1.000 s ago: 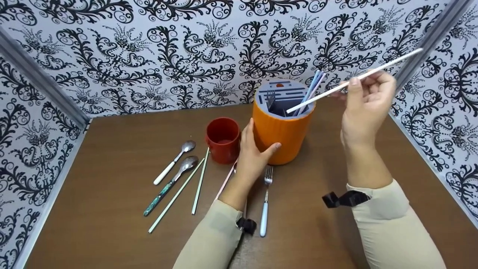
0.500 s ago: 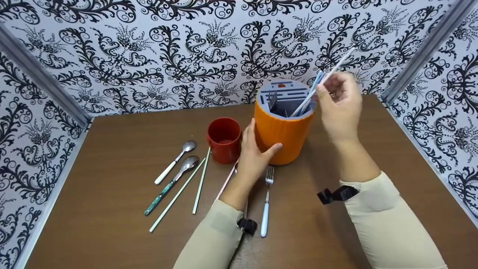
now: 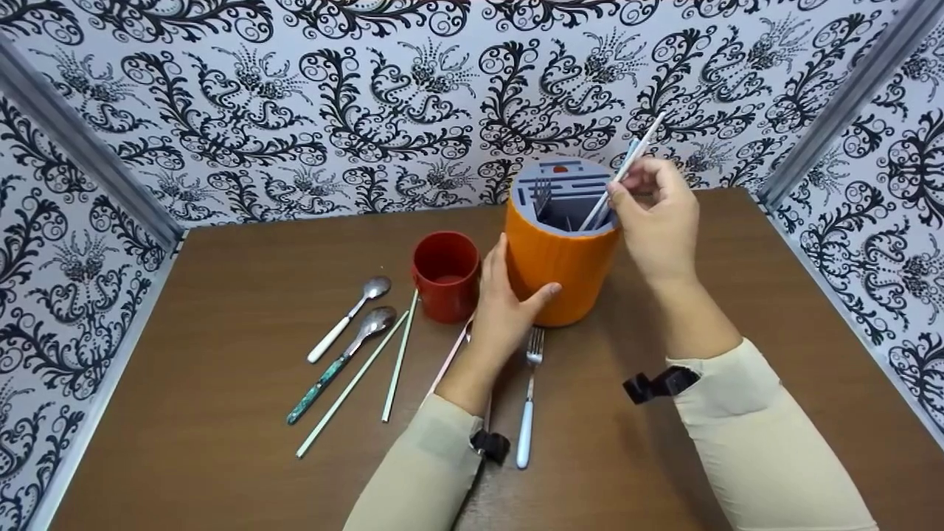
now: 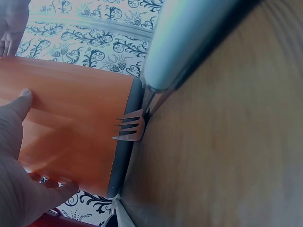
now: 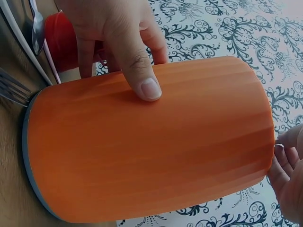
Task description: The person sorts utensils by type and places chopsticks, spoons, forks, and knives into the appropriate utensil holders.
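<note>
My left hand (image 3: 501, 310) holds the orange utensil holder (image 3: 564, 273) from its left side, thumb across the front and fingers along the side. The holder stands upright; its grey top (image 3: 582, 188) has slots and a larger opening. My right hand (image 3: 664, 221) is above the holder's right rim and pinches a white chopstick (image 3: 653, 131). That chopstick leans at a slant, its lower end inside the opening. Blue and pale chopsticks stand right beside it, partly covered by the fingers. A fork (image 3: 543, 192) pokes up from the opening's left part. In the right wrist view, the holder's body (image 5: 156, 142) hides the chopstick.
Left of the holder is a red cup (image 3: 446, 295). On the brown table (image 3: 221, 310) lie a white-handled spoon (image 3: 328, 339), a green-handled spoon (image 3: 318, 389), two pale green chopsticks (image 3: 352, 383), a pink chopstick (image 3: 446, 361) partly under the left arm, and a blue-handled fork (image 3: 525, 435).
The right hand has moved left and down to the holder, turning the white chopstick steeper and lowering its end into the opening. The left hand keeps its hold.
</note>
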A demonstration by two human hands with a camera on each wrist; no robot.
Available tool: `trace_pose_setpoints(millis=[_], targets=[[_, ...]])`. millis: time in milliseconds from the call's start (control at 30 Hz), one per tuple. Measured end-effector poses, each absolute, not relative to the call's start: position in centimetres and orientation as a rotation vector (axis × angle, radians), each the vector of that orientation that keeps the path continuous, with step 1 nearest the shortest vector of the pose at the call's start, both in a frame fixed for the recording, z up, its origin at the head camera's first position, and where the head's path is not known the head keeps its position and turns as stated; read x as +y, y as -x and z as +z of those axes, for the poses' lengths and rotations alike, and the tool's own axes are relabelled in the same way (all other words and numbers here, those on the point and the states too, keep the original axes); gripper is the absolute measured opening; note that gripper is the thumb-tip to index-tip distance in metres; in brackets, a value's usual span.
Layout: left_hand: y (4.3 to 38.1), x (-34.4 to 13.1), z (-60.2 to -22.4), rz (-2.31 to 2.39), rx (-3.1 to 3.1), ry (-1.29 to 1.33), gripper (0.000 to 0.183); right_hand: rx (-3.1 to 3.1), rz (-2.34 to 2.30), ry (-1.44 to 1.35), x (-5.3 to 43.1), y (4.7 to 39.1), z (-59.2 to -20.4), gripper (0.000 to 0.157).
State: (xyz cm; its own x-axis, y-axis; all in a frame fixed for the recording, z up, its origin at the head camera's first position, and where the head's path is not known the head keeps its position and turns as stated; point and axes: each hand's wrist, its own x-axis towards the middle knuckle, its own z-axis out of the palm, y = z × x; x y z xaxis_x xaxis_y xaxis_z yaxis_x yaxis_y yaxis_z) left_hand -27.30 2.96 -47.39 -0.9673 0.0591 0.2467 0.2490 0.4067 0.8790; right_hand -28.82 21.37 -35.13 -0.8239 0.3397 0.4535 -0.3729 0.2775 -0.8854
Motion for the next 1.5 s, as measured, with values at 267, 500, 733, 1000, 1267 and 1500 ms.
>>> trace_pose_setpoints(millis=[267,500,733,1000,1267,1500], targets=[[27.3,2.9,-47.5,-1.597,-2.488,0.263,0.104,-2.051,1.518,0.015,21.3,28.7,-35.0,0.026],[27.2,3.0,-47.4,-1.605,-2.508,0.249,0.105,-2.07,1.511,0.044,21.5,28.7,-35.0,0.026],[27.3,3.0,-47.4,-1.604,-2.51,0.255,0.105,-2.074,1.512,0.07,21.7,28.7,-35.1,0.021],[27.3,2.9,-47.3,-1.609,-2.526,0.245,0.105,-2.048,1.484,0.043,22.1,28.1,-35.3,0.025],[27.2,3.1,-47.2,-1.607,-2.537,0.228,0.104,-1.954,1.569,0.036,22.4,27.0,-35.7,0.023],[27.2,2.9,-47.2,-1.598,-2.547,0.222,0.104,-1.895,1.59,0.033,22.6,25.7,-36.3,0.021]])
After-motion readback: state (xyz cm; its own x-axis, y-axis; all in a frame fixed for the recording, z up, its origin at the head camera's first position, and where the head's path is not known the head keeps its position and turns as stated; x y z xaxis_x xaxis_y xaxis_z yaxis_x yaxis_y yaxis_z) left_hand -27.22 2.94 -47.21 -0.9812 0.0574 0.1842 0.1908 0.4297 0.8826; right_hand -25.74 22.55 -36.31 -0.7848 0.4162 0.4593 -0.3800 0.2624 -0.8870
